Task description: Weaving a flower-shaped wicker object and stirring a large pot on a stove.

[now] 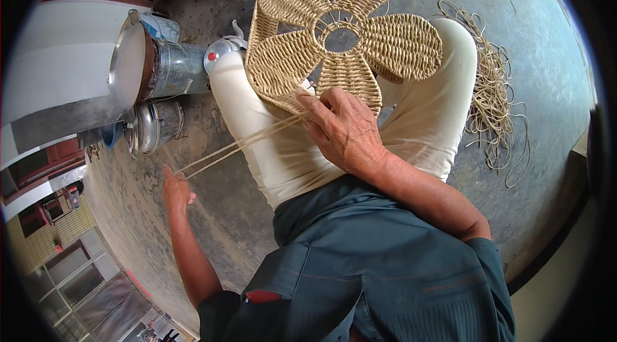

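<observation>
Grey floor (540, 104) surrounds you. Your left hand (175, 192) clenches cord (241, 145); right hand (347, 131) curls against woven petals (286, 62), grip unclear.

We note one tan woven flower panel (349, 72), five petals around an open central ring, positioned between the knees (459, 53). We note one doubled cord (244, 145), taut, slanting from near its lower-left petal.

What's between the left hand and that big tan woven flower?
In the head view, two strands of tan cord run from the bare left hand toward the tan woven flower, over a cream trouser leg.
</observation>
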Demonstrator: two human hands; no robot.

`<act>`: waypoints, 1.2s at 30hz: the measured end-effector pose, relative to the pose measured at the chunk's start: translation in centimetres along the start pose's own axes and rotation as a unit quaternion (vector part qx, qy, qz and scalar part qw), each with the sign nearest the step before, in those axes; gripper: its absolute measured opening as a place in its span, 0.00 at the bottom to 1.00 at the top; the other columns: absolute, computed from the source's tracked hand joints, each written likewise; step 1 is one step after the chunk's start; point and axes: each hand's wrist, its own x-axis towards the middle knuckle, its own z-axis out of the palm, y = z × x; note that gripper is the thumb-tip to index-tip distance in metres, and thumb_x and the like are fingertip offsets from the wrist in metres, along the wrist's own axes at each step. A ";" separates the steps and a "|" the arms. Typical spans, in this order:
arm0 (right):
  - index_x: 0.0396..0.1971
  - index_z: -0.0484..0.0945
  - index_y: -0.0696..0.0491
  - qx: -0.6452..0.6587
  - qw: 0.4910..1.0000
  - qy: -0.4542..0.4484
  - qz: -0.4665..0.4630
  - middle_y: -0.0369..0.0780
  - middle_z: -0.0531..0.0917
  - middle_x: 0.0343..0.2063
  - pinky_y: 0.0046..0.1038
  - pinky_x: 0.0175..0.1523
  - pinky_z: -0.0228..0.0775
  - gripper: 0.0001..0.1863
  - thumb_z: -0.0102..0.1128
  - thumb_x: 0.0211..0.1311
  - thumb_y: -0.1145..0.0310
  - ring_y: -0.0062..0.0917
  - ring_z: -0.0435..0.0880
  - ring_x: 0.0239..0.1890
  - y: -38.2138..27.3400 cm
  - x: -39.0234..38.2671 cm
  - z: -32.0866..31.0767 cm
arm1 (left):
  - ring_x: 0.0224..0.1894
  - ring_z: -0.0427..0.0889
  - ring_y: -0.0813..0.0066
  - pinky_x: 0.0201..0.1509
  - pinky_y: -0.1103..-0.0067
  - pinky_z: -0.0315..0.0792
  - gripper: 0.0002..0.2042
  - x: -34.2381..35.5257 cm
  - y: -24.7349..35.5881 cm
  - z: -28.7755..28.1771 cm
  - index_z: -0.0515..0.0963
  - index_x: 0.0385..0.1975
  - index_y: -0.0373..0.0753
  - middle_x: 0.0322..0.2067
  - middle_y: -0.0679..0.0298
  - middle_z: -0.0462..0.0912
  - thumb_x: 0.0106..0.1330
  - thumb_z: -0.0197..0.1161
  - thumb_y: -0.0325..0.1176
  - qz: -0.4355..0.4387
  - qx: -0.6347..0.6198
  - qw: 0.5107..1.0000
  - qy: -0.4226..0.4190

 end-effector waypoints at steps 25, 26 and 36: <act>0.61 0.79 0.56 0.119 0.986 0.112 0.044 0.46 0.83 0.51 0.36 0.56 0.79 0.23 0.64 0.66 0.82 0.40 0.83 0.52 1.5 -2.6 -2.4 | 0.33 0.85 0.62 0.41 0.68 0.78 0.11 -10.7 19.7 7.6 0.80 0.54 0.37 0.32 0.56 0.86 0.76 0.64 0.30 0.424 -0.198 0.880 -0.085; 0.60 0.79 0.57 0.121 0.979 0.152 0.069 0.46 0.83 0.52 0.35 0.56 0.79 0.23 0.64 0.65 0.82 0.38 0.83 0.53 1.8 -3.1 -3.0 | 0.35 0.86 0.56 0.43 0.66 0.78 0.09 -10.7 19.7 6.6 0.81 0.51 0.36 0.33 0.51 0.86 0.76 0.64 0.31 0.404 -0.210 0.884 -0.101; 0.71 0.65 0.63 0.529 0.773 0.063 0.343 0.43 0.82 0.59 0.31 0.68 0.72 0.33 0.66 0.72 0.67 0.25 0.81 0.60 5.0 -4.3 -3.7 | 0.29 0.69 0.91 0.34 0.86 0.66 0.05 -11.6 18.6 1.9 0.87 0.43 0.34 0.27 0.78 0.77 0.75 0.69 0.28 0.382 -0.240 0.887 -0.095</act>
